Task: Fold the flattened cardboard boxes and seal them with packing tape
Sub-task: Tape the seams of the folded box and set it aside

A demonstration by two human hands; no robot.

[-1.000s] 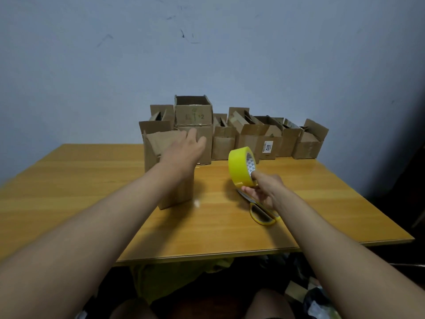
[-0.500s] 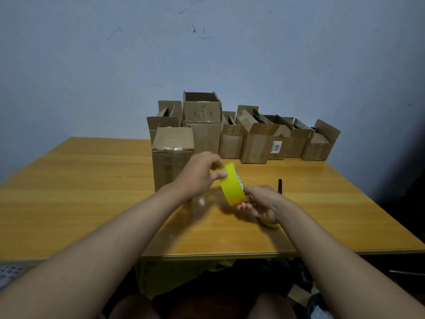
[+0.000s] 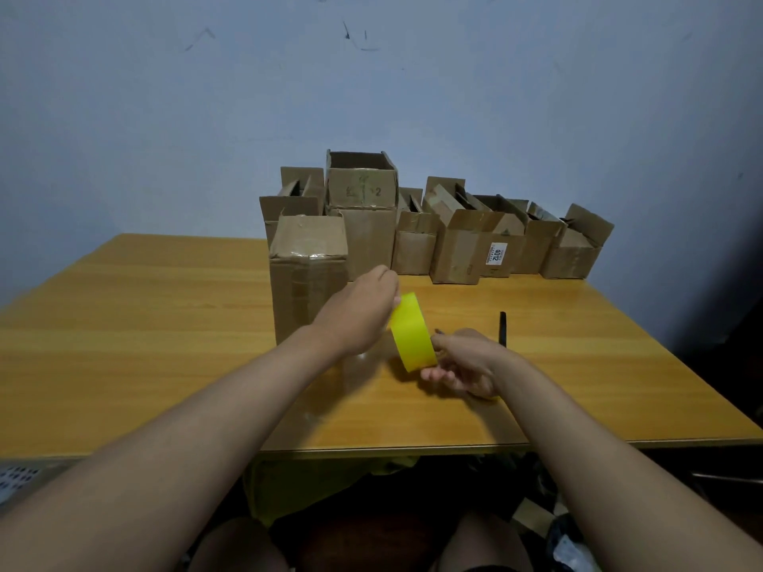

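Yellow packing tape [image 3: 413,333] sits upright just above the table [image 3: 165,324], cradled from the right by the right hand [image 3: 464,362], whose fingers curl round the roll to steady it, while the left hand [image 3: 363,313] reaches across with fingertips pinched at the roll's top edge (likely hunting the loose end). Beyond the left wrist stands a closed cardboard box [image 3: 307,274], probably next for sealing, a dark pen-like tool [image 3: 502,328] lies right, and more boxes [image 3: 462,237] line the wall
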